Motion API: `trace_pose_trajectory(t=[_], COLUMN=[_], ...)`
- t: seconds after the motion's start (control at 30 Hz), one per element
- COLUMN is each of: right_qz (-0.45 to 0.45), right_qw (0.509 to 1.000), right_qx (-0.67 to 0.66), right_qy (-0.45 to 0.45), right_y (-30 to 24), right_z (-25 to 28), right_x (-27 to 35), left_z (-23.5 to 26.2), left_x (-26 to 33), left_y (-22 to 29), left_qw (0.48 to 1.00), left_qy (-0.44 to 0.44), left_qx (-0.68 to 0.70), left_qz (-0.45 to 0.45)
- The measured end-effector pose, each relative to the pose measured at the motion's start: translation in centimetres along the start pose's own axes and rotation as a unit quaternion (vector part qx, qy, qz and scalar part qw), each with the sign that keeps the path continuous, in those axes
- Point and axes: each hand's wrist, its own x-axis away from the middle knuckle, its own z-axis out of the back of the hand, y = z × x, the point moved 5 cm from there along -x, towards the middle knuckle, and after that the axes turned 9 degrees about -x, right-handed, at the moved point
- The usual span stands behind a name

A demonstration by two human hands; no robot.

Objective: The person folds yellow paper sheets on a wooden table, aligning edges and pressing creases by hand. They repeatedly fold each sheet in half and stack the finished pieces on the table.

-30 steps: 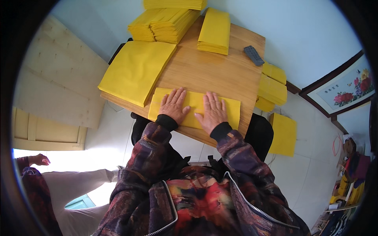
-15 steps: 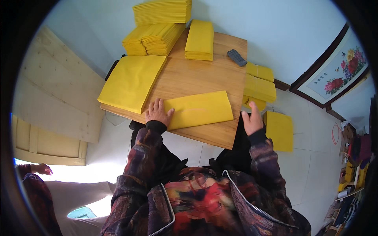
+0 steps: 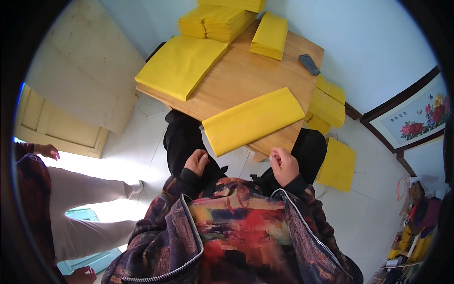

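Observation:
A folded yellow sheet [image 3: 254, 120] lies slantwise on the near part of the wooden table [image 3: 236, 78], its left end jutting past the near edge. My left hand [image 3: 196, 162] is drawn back over my lap, below that end, fingers curled in a loose fist. Just off the table's near corner is my right hand [image 3: 283, 165], also closed, close to the sheet but apart from it. No object shows in either hand. A wide, flat stack of yellow sheets [image 3: 182, 66] sits at the table's left side.
Folded yellow stacks [image 3: 217, 23] and a narrower yellow pile [image 3: 269, 35] stand at the back, with a grey ridged object [image 3: 309, 64] at the right. More yellow bundles [image 3: 326, 106] are beside the table. Another person's leg [image 3: 90, 184] is at left; a framed flower picture [image 3: 416, 113] leans right.
Both hands have moved back toward my body and closed; the left has let go of the folded sheet. The sheet is now more slanted and overhangs the near edge. The view has shifted.

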Motion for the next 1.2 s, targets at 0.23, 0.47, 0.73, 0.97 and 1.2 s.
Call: trace_pose_trajectory(t=[0.23,0.47,0.73,0.97,1.2], right_qz=[0.193,0.185,0.272,0.266,0.255], right_qw=[0.937,0.947,0.951,0.954,0.957], right_qx=[0.289,0.260,0.144,0.135,0.138], right_qy=[-0.043,-0.032,-0.040,-0.032,-0.001], right_y=[-1.8,-2.1,-3.3,-3.0,-3.2], right_z=[-3.7,-3.7,-4.5,-4.2,-3.2], right_x=[-2.0,-2.3,-1.3,-1.4,-2.0], left_z=[-3.0,-3.7,-3.4,-2.8,-2.2], left_x=[-0.6,-0.6,-0.6,-2.0,-5.5], left_y=[-0.6,0.3,-0.3,0.4,1.6], left_qw=[0.916,0.892,0.898,0.908,0.918], left_qy=[-0.143,-0.204,-0.172,-0.073,0.035], left_qx=[0.344,0.373,0.371,0.397,0.388], left_qz=[0.148,0.154,0.161,0.112,0.071])
